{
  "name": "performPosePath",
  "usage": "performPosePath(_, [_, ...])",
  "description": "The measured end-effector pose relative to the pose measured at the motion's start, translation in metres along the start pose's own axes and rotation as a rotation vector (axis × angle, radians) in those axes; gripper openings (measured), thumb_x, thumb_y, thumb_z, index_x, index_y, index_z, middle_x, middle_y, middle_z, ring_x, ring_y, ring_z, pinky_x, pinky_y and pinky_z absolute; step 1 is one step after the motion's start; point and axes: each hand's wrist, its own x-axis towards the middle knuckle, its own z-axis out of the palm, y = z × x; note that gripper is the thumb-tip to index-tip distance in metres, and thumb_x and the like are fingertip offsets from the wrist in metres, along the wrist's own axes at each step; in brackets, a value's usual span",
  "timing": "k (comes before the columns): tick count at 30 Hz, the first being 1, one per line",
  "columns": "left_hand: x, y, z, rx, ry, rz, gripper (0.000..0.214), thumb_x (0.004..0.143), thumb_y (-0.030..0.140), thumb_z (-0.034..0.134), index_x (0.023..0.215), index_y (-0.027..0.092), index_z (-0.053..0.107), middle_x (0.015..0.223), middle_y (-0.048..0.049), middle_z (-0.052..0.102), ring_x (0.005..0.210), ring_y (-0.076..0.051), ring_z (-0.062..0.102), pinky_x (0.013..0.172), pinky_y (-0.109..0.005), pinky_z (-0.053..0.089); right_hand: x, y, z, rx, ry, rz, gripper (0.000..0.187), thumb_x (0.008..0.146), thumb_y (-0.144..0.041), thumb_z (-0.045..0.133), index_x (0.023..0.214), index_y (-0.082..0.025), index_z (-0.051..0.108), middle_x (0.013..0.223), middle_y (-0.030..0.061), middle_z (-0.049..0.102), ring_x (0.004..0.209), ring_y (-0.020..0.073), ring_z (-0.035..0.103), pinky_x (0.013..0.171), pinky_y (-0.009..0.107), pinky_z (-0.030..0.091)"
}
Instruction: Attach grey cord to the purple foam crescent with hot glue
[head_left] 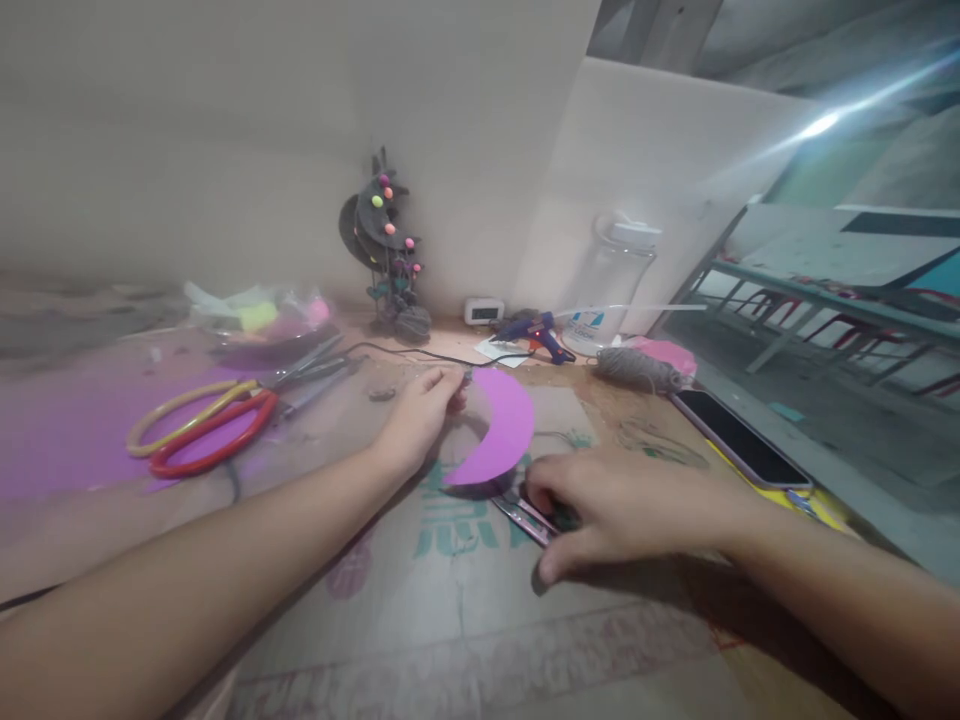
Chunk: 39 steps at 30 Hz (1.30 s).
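Note:
A purple crescent-shaped cutout [510, 425] stands over the printed cardboard in front of me. At its upper tip, my left hand [429, 415] is closed in a pinch on it. My right hand [600, 510] is beside the crescent's lower end, with its fingers curled around a small two-pronged metal tool [525, 518]. That tool points toward the crescent, and its rear part is hidden in the hand. Left of my left hand lie large scissors [214, 425] with one red and one yellow handle loop.
Along the back are a dark moon-shaped ornament [386, 235], a small white digital clock [484, 311], a blue glue gun [536, 330], and a clear bottle [604, 285]. Grey yarn [637, 370] and a phone [742, 437] lie right. A plastic bag [262, 320] lies left.

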Motion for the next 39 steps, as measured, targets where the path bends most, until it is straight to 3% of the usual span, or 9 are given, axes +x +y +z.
performPosePath(4, [0.0,0.001,0.0,0.027,0.0,0.016,0.029,0.074,0.043,0.059,0.066,0.016,0.051,0.062,0.002,0.051,0.059,-0.01,0.047,0.058,-0.023,0.037,0.003,0.0,0.012,-0.129,0.067,0.027,0.021,0.083,-0.043,0.062,0.08,-0.022,0.061,0.072,0.0011,0.065,0.054,0.0131,0.053,0.049,0.026,0.031])
performPosePath(10, [-0.003,0.003,0.002,0.06,-0.059,0.0,0.031,0.075,0.045,0.058,0.066,0.017,0.05,0.06,0.0028,0.048,0.056,-0.01,0.044,0.054,-0.023,0.034,0.031,0.05,0.011,-0.189,0.304,0.204,0.02,0.087,-0.039,0.056,0.092,-0.021,0.064,0.073,0.0048,0.067,0.059,0.017,0.058,0.053,0.026,0.034])
performPosePath(15, [-0.004,0.003,0.003,0.129,-0.092,0.073,0.031,0.077,0.044,0.056,0.065,0.017,0.05,0.059,0.0034,0.047,0.057,-0.011,0.044,0.056,-0.024,0.034,0.035,0.064,0.002,-0.351,0.462,0.295,0.054,0.085,-0.04,0.058,0.134,-0.02,0.048,0.112,0.0138,0.065,0.08,0.0244,0.065,0.064,0.03,0.043])
performPosePath(18, [-0.005,0.003,0.004,0.169,-0.12,0.091,0.03,0.078,0.043,0.055,0.064,0.017,0.05,0.059,0.0036,0.046,0.057,-0.011,0.043,0.056,-0.024,0.034,0.034,0.066,-0.002,-0.397,0.508,0.361,0.064,0.088,-0.042,0.051,0.144,-0.018,0.032,0.119,0.0172,0.06,0.08,0.0263,0.066,0.06,0.031,0.043])
performPosePath(21, [-0.007,0.004,0.004,0.201,-0.134,0.077,0.03,0.079,0.043,0.055,0.065,0.017,0.05,0.058,0.0038,0.046,0.055,-0.01,0.043,0.054,-0.024,0.033,0.031,0.068,-0.005,-0.408,0.606,0.35,0.055,0.089,-0.038,0.048,0.139,-0.016,0.037,0.115,0.0161,0.06,0.085,0.027,0.064,0.059,0.031,0.042])
performPosePath(24, [-0.009,0.005,0.003,0.258,-0.143,0.081,0.03,0.082,0.043,0.054,0.067,0.017,0.05,0.059,0.0035,0.048,0.054,-0.01,0.043,0.053,-0.024,0.033,0.028,0.065,-0.011,-0.38,0.711,0.27,0.028,0.088,-0.035,0.05,0.11,-0.018,0.054,0.101,0.0108,0.061,0.082,0.0235,0.06,0.061,0.029,0.04])
performPosePath(26, [-0.01,0.006,0.003,0.289,-0.149,0.092,0.031,0.083,0.044,0.053,0.068,0.017,0.05,0.061,0.003,0.048,0.055,-0.011,0.044,0.054,-0.024,0.033,0.026,0.061,-0.014,-0.325,0.747,0.223,0.015,0.087,-0.033,0.05,0.09,-0.019,0.054,0.087,0.0066,0.06,0.073,0.0196,0.057,0.059,0.028,0.038])
performPosePath(29, [-0.01,0.006,0.002,0.296,-0.16,0.103,0.031,0.084,0.044,0.053,0.069,0.017,0.051,0.061,0.0026,0.049,0.057,-0.011,0.045,0.055,-0.024,0.034,0.026,0.052,-0.015,-0.088,0.741,0.181,0.016,0.087,-0.034,0.051,0.079,-0.02,0.051,0.072,0.0014,0.057,0.062,0.0147,0.051,0.057,0.027,0.037])
performPosePath(39, [-0.011,0.003,0.003,0.392,-0.183,0.132,0.029,0.085,0.042,0.051,0.07,0.017,0.053,0.063,0.003,0.052,0.059,-0.012,0.047,0.057,-0.023,0.035,0.038,0.034,0.02,0.575,0.445,0.192,0.032,0.089,-0.046,0.046,0.09,-0.017,0.06,0.065,-0.0026,0.053,0.053,0.0098,0.046,0.05,0.023,0.036])
